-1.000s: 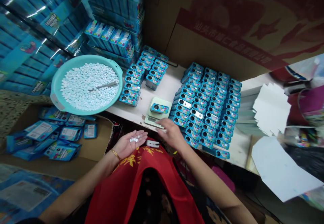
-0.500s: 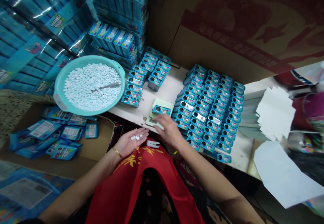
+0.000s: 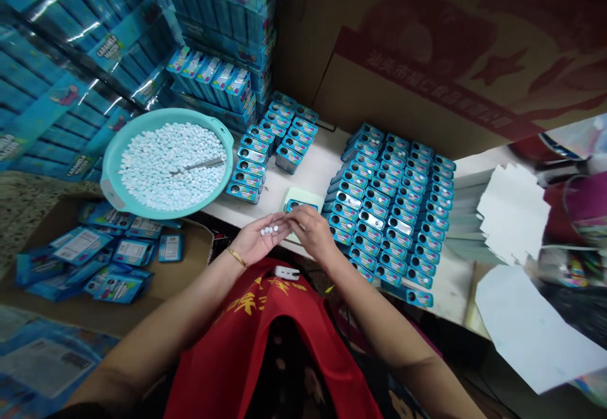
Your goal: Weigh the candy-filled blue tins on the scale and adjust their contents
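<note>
My left hand (image 3: 259,239) is turned palm up and cups several small white candies (image 3: 269,230). My right hand (image 3: 310,229) meets its fingertips; the right fingers are bent and pinched together, and what lies between them, if anything, is hidden. Just behind both hands is a pale green scale (image 3: 310,196) with a small blue tin (image 3: 294,205) on it, largely covered by my fingers. Left of the hands, a turquoise basin (image 3: 108,172) holds a heap of the same white candies, with a metal scoop or blade (image 3: 205,164) lying on them.
Rows of blue tins (image 3: 389,201) stand right of the scale, and a smaller group (image 3: 249,172) stands left of it. A cardboard box (image 3: 192,273) with blue packets is at lower left. Wrapped blue packs are stacked behind the basin; a big carton (image 3: 427,71) walls the back.
My right hand has drawn back from the tin on the scale toward my left hand. My left hand has moved right and up with the candies, and the two hands now meet.
</note>
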Motion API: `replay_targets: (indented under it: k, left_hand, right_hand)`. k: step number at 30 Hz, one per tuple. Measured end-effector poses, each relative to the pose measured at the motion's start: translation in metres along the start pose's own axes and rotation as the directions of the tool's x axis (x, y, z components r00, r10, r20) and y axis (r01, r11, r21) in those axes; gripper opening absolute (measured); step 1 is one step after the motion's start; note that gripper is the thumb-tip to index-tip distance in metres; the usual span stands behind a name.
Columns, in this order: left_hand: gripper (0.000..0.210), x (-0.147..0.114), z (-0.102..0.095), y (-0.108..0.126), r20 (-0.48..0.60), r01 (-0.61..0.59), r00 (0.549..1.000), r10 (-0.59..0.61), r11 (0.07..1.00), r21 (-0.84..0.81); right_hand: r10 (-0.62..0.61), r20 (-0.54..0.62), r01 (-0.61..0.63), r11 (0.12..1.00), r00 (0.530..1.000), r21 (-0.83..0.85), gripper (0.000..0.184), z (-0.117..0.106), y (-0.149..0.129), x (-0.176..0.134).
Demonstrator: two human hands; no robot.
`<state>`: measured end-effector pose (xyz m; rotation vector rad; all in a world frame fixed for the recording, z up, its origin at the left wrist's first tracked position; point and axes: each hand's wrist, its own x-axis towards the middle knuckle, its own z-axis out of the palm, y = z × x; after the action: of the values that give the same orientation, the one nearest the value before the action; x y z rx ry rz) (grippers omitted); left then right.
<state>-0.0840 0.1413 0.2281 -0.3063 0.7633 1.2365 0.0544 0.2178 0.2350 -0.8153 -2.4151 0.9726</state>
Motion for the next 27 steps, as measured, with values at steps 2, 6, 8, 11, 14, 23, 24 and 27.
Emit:
replay_targets:
  k: [2,6,8,11,14,23,24,27]
  left_hand:
    - [0.022,0.002,-0.002,0.003,-0.013,-0.011,1.0,0.012,1.0,0.016]
    - [0.021,-0.007,-0.026,0.006,-0.07,-0.014,0.997,0.014,1.0,0.003]
    - [0.02,-0.016,-0.047,0.007,-0.13,-0.033,0.991,0.031,0.999,-0.012]
    - [0.02,-0.032,-0.081,0.009,-0.277,-0.08,0.958,0.071,0.997,-0.021]
    - [0.02,-0.045,-0.107,0.011,-0.39,-0.096,0.917,0.08,0.995,-0.023]
    - [0.022,-0.057,-0.124,0.016,-0.43,-0.154,0.895,0.121,0.987,-0.042]
    - [0.022,-0.056,-0.125,0.016,-0.432,-0.151,0.894,0.122,0.988,-0.032]
    - [0.026,-0.053,-0.125,0.015,-0.387,-0.121,0.915,0.114,0.993,0.006]
  right_hand:
    - [0.071,-0.081,-0.07,0.997,0.994,0.013,0.017,-0.003,0.01,0.003]
    - [0.149,-0.21,-0.154,0.988,0.966,-0.007,0.02,-0.011,0.029,-0.008]
    - [0.147,-0.228,-0.169,0.982,0.963,-0.08,0.025,-0.015,0.035,-0.017]
    - [0.135,-0.131,-0.162,0.963,0.982,-0.218,0.046,-0.019,0.041,-0.023]
    - [0.176,-0.007,-0.169,0.934,0.984,-0.313,0.061,-0.015,0.042,-0.016]
    - [0.21,0.11,-0.144,0.89,0.971,-0.433,0.041,-0.005,0.039,0.005]
    - [0.193,0.108,-0.13,0.894,0.975,-0.429,0.036,-0.005,0.039,0.009]
    - [0.141,0.025,-0.117,0.899,0.99,-0.421,0.036,-0.002,0.038,0.038]
